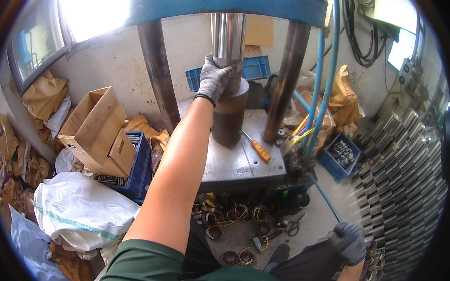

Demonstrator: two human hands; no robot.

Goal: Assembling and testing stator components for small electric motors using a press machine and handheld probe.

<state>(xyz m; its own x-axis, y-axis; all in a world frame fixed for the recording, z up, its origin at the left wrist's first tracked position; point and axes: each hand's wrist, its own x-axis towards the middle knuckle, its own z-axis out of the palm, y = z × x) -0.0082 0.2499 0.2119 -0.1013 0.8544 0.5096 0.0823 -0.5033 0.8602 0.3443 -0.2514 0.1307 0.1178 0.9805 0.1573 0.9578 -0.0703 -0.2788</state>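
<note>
My left hand (215,78), in a grey knit glove, is wrapped round a narrower metal cylinder (234,85) just below the shiny ram (227,36) of a blue-framed press. Beneath it a thick dark steel cylinder (229,120) stands upright on the press's metal bed (219,166). My fingers hide part of the contact with the ram. Low on the right, my gloved right hand (349,242) is closed round the end of a thin blue lever (324,195). A screwdriver with an orange handle (260,150) lies on the bed, right of the thick cylinder.
Dark columns (158,74) flank the ram. Several wired stator coils (231,258) and scissors (294,227) lie on the floor. Metal shafts (402,171) are stacked at right, near a blue bin of parts (339,157). Left are a cardboard box (94,136) and white sack (81,210).
</note>
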